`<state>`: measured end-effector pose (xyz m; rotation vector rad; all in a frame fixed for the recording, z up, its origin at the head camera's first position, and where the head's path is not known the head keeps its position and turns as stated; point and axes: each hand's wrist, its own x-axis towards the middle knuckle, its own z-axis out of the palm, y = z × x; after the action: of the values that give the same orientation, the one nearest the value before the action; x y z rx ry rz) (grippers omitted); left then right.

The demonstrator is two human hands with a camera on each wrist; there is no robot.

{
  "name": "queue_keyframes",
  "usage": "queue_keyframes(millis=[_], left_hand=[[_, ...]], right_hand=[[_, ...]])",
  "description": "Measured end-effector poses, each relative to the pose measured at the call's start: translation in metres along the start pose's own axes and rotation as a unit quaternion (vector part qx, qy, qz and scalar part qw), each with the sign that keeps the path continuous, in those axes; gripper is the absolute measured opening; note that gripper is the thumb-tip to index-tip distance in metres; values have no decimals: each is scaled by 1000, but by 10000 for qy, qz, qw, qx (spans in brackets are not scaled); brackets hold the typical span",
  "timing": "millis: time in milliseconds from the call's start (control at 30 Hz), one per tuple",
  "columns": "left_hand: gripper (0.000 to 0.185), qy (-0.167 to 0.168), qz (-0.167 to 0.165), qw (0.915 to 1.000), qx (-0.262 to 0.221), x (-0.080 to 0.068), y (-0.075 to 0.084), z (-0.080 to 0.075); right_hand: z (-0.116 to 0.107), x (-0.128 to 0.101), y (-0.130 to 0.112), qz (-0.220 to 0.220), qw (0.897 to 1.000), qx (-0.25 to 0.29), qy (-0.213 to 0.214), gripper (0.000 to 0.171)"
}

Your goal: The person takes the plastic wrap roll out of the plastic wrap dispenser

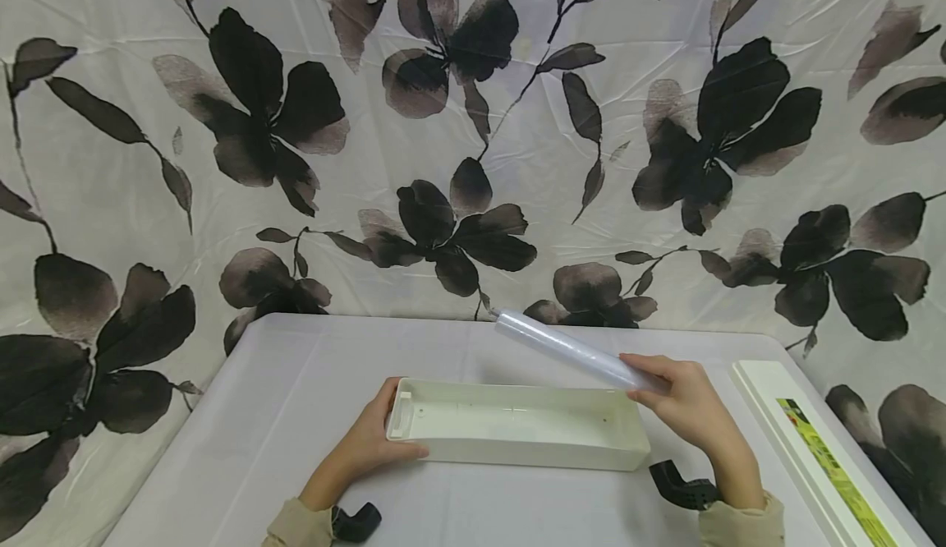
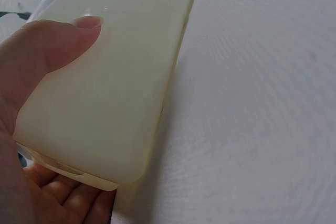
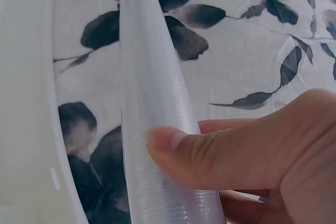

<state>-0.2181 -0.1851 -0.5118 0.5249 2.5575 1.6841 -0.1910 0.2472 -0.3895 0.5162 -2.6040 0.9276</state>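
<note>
A long cream plastic box (image 1: pixel 517 451) without a lid stands on the white table, its inside facing up and toward the back. My left hand (image 1: pixel 380 432) grips the box's left end, thumb on the front wall and fingers round the far side; the left wrist view shows the thumb (image 2: pixel 68 43) pressed on the wall. Just behind the box's right end, my right hand (image 1: pixel 683 399) holds a roll of clear plastic wrap (image 1: pixel 569 351) near its right end. The roll slants up to the left above the table. In the right wrist view my thumb lies across the wrap (image 3: pixel 152 77).
A long white lid-like piece (image 1: pixel 769 399) with a yellow-green label lies along the table's right side. Behind the white table (image 1: pixel 244 448) hangs a cloth (image 1: pixel 591 161) printed with dark flowers. Black wrist-worn devices (image 1: pixel 683 489) sit at both wrists.
</note>
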Motion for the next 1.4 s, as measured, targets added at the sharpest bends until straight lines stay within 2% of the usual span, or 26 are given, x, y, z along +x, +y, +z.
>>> queue_keyframes(millis=[200, 567, 900, 1400], left_hand=[[98, 18, -32, 10000, 16, 0, 1, 0], [98, 28, -63, 10000, 30, 0, 0, 1], [96, -7, -3, 10000, 6, 0, 1, 1], [96, 0, 1, 10000, -16, 0, 2, 1]], right_hand=[[-5, -1, 3, 28, 9999, -106, 69, 42], [-15, -6, 11, 610, 9981, -36, -102, 41], [-27, -11, 21, 1055, 9939, -189, -258, 44], [-43, -21, 35, 1313, 9890, -622, -280, 45]])
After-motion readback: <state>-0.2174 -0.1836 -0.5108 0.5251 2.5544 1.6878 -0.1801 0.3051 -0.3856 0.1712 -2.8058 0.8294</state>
